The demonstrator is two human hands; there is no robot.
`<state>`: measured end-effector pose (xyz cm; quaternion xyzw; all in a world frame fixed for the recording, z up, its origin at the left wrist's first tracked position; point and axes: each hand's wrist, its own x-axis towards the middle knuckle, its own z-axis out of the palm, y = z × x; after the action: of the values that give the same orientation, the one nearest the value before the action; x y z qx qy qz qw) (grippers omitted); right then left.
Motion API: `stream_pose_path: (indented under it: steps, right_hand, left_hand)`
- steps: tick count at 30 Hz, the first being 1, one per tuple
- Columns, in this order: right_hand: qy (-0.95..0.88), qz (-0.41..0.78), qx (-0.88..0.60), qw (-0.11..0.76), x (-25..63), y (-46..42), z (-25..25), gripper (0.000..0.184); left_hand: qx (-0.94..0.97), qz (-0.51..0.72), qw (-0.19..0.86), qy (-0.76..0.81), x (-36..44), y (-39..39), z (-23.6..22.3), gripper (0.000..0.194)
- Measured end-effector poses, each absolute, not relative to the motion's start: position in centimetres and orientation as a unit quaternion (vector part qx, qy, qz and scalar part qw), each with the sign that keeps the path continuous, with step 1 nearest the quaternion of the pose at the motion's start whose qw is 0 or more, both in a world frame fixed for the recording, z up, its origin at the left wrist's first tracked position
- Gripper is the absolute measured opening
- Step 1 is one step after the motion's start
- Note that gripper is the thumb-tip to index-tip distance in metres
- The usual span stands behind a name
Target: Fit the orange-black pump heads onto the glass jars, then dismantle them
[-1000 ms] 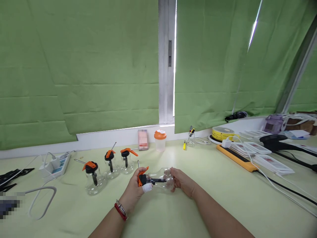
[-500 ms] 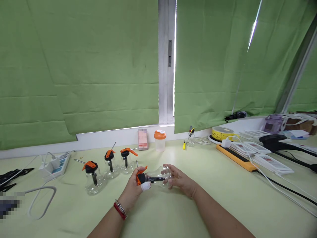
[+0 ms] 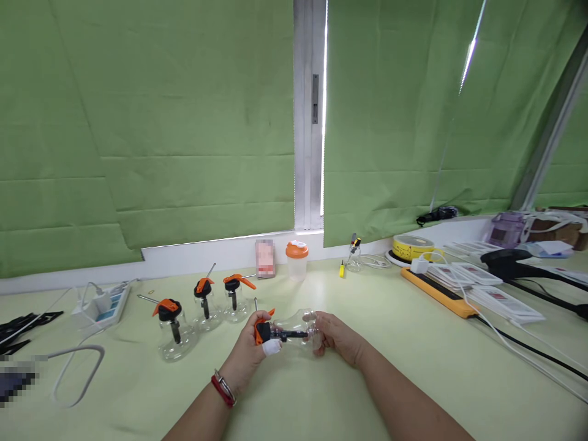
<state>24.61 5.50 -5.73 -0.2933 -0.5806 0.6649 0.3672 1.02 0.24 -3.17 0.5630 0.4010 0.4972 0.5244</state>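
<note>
Low over the table, a clear bottle (image 3: 294, 323) with an orange and black lever cap lies on its side between my hands. A dark tube shows inside it, and a thin metal spout sticks up from the cap. My left hand (image 3: 251, 343), with white tape on the thumb, is closed round the cap end. At the other end, my right hand (image 3: 337, 338) has its fingers curled against the bottle's base; some fingertips are hidden behind it. To the left, similar bottles stand upright: one in front (image 3: 177, 337), one behind (image 3: 206, 306) and one nearer the middle (image 3: 235, 303).
An orange-lidded cup (image 3: 297, 262) stands near the wall. A yellow-capped small item (image 3: 342, 269) lies beside a small glass holding tools (image 3: 354, 257). Rightward are an orange power strip (image 3: 436, 293) and trailing cables. A white power strip (image 3: 103, 309) sits at left.
My right hand's fingers have slid down and round the bottle's base, leaving its upper side uncovered. The bottle and my left hand have shifted very slightly right.
</note>
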Motion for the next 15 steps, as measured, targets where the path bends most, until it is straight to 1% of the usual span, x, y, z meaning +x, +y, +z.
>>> stream_pose_path:
  steps: [4, 11, 15]
  right_hand:
    - [-0.577, 0.662, -0.309, 0.364, 24.51, 5.94, -6.22, 0.058]
    - [-0.581, 0.66, -0.326, 0.347, 24.53, 5.97, -6.37, 0.057]
    - [-0.587, 0.66, -0.331, 0.333, 24.54, 5.97, -6.49, 0.063]
  left_hand:
    - [0.566, 0.496, 0.526, 0.396, 1.06, 0.19, -3.16, 0.047]
    - [0.563, 0.497, 0.533, 0.391, 1.11, 0.05, -3.03, 0.047]
    - [0.557, 0.506, 0.536, 0.382, 1.34, 0.01, -2.86, 0.045]
